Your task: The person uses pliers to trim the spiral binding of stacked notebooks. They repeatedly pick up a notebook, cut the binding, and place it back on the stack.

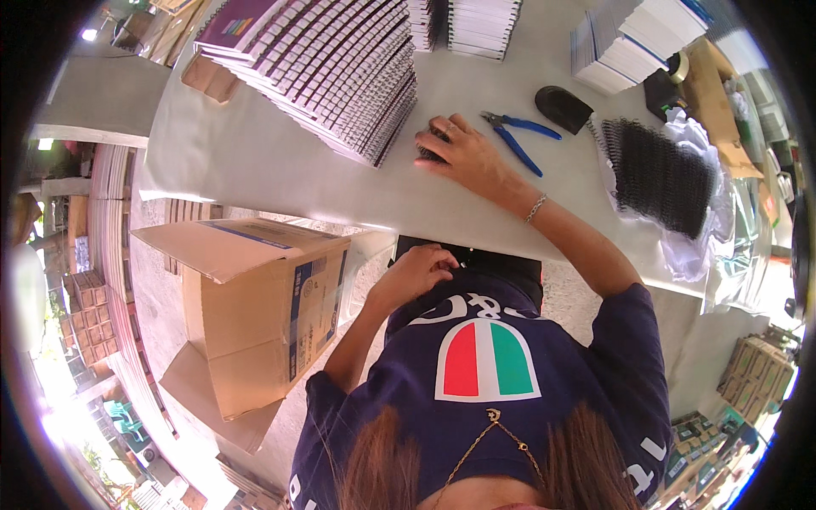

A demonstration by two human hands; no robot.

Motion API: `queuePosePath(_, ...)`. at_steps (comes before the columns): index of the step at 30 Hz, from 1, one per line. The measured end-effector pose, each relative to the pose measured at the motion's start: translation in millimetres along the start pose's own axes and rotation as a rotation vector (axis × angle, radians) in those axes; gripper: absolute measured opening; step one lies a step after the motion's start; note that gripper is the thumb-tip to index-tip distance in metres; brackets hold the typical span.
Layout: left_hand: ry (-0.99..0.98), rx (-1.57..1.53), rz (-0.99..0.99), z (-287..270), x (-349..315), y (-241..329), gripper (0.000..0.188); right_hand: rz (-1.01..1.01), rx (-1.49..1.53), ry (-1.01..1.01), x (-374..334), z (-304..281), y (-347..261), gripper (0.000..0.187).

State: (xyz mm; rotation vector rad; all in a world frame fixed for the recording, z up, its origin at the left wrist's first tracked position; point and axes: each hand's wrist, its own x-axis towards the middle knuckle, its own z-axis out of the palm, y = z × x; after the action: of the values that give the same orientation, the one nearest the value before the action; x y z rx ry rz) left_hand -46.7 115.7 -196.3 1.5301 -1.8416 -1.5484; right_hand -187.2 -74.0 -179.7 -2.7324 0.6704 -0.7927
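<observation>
My right hand (466, 153), with a ring and a bracelet on the wrist, lies on the pale table (255, 161). Its fingertips close on a small black binding coil (431, 154) at the edge of a long fanned stack of spiral-bound booklets (331, 68). My left hand (418, 272) is down by my waist at the table's near edge, fingers curled, with nothing visible in it.
Blue-handled pliers (520, 136) and a black oval object (562, 108) lie just right of my right hand. A heap of black coils (659, 174) rests on clear plastic. White booklet stacks (625, 47) stand at the back. An open cardboard box (263, 297) stands on the floor to my left.
</observation>
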Motion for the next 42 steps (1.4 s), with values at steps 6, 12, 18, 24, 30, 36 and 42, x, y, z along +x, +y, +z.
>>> queuePosePath(6,0.375,-0.208,0.218,-69,-20,108,0.029,0.264,0.04,0.14,1,-9,12,0.035)
queuePosePath(12,0.9,0.048,0.464,-78,35,127,0.035,0.928,1.853,0.182,3,-53,-4,0.038)
queuePosePath(18,0.828,0.432,0.521,-60,72,136,0.031,0.803,2.495,0.379,-33,-59,-17,0.041)
queuePosePath(24,0.794,0.412,0.636,-45,81,151,0.032,0.912,2.448,0.557,-69,-86,-12,0.037)
queuePosePath(30,0.685,0.351,0.572,-39,91,126,0.024,0.694,2.252,0.777,-120,-157,35,0.038)
queuePosePath(36,0.712,0.209,0.532,-28,104,81,0.015,0.545,2.125,1.064,-159,-249,105,0.039)
queuePosePath(42,0.771,0.179,0.458,-28,98,77,0.011,0.499,1.813,1.417,-190,-353,220,0.05)
